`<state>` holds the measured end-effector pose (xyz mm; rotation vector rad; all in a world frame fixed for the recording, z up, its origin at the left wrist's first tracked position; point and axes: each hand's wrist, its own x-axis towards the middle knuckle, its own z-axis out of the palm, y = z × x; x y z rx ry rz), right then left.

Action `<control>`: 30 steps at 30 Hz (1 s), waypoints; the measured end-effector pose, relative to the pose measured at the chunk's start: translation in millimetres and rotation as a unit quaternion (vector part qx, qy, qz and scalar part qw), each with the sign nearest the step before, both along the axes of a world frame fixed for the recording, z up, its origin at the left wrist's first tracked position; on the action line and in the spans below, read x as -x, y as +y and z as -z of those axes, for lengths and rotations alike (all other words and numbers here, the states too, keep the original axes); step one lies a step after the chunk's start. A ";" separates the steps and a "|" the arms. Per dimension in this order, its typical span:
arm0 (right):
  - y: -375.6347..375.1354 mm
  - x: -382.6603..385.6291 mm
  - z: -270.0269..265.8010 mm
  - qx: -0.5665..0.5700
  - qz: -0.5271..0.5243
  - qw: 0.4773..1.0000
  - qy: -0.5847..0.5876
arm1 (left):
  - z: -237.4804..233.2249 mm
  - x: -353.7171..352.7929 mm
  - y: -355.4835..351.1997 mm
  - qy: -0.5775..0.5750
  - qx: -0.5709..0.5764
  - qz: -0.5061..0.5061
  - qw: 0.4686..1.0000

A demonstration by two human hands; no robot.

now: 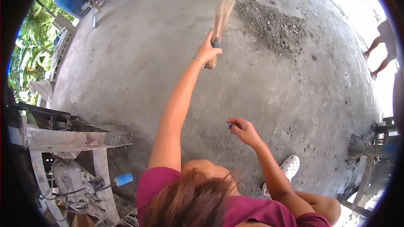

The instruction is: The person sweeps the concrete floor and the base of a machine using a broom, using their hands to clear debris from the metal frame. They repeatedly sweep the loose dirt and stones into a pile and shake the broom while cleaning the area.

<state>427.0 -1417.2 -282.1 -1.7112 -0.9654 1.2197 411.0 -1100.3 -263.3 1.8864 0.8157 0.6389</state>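
My left hand (207, 53) is stretched far forward, its fingers wrapped round a stick broom (221, 19) by the dark binding. The bristles fan out away from me and are smeared by motion, over the grey concrete floor (147, 46). A bracelet circles that wrist. Closer to my body, my right hand (245, 131) hangs above the floor with curled fingers. A small dark-blue thing (230, 126) shows at its fingertips, too small to name. Ahead and to the right of the broom lies a heap of loose grey rubble and dirt (280, 29).
At lower left stands a dusty metal frame (75, 139) with machinery and a blue cylinder (123, 179). Someone holds a blue drum (71, 1) at upper left. Another person's legs (381, 54) show at the right edge, above a timber structure (374, 150). My white clog (290, 167) is on the floor.
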 end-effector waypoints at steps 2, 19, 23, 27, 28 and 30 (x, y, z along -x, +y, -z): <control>-1.4 1.9 4.6 -0.028 -0.013 1.000 -0.005 | -8.8 46.0 -40.5 -0.099 0.002 -0.105 0.990; 42.0 54.2 16.2 0.079 -0.232 0.969 -0.039 | 100.8 142.8 -321.3 -0.065 0.236 -0.268 0.932; 44.9 52.0 19.9 0.077 -0.174 0.980 -0.060 | 96.4 145.7 -324.8 -0.057 0.231 -0.238 0.942; 34.5 37.3 25.9 0.064 -0.184 0.976 -0.097 | 95.8 152.8 -323.6 -0.052 0.220 -0.225 0.948; 31.9 28.3 36.9 0.052 -0.185 0.967 -0.168 | 93.0 155.0 -322.2 -0.053 0.216 -0.223 0.949; 25.4 -2.7 56.8 0.056 -0.173 0.946 -0.268 | 91.3 159.5 -320.2 -0.053 0.208 -0.221 0.951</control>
